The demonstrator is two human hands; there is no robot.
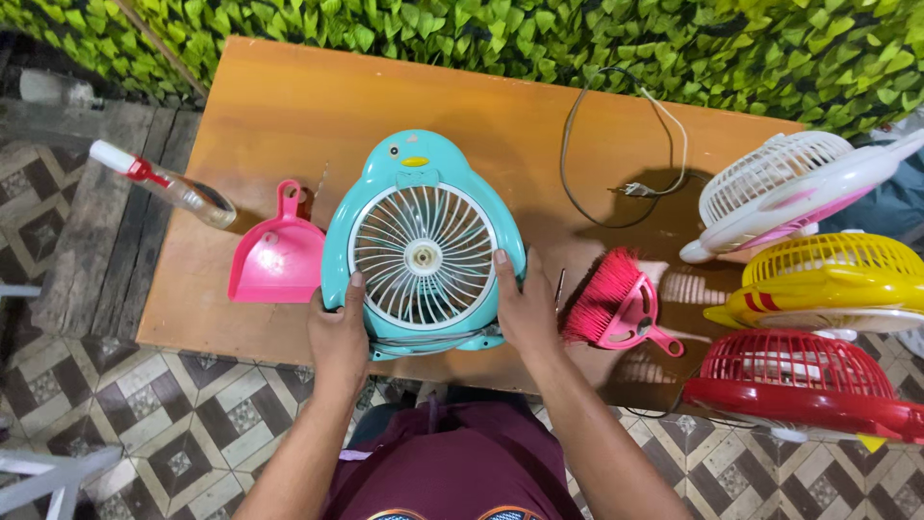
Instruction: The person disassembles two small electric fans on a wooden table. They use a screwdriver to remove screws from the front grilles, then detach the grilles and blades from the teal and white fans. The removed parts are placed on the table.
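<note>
Both hands clasp the teal penguin-shaped fan [423, 246] from either side: my left hand [339, 332] is wrapped on its lower left edge with the thumb up on the rim of the white grille, and my right hand [525, 308] is pressed against its lower right edge, thumb likewise resting on the rim. Fingers on both sides curl behind the body, out of my sight. I see the fan lying face up at the near edge of the orange table [289, 106], its base overhanging toward me.

Just left of the fan lies a pink dustpan [277, 255], and farther left a clear spray bottle [164, 181] with a red and white nozzle rests over the table's left edge. Just right of my right hand lies a pink hand brush [621, 306], bristles pointing toward the fan. A grey power cord [597, 154] loops on the table behind it, ending in a plug. On the far right three more fans are stacked side by side: a white and pink one [789, 188], a yellow one [833, 279] and a red one [804, 380]. A leafy green wall [539, 34] runs behind the table.
</note>
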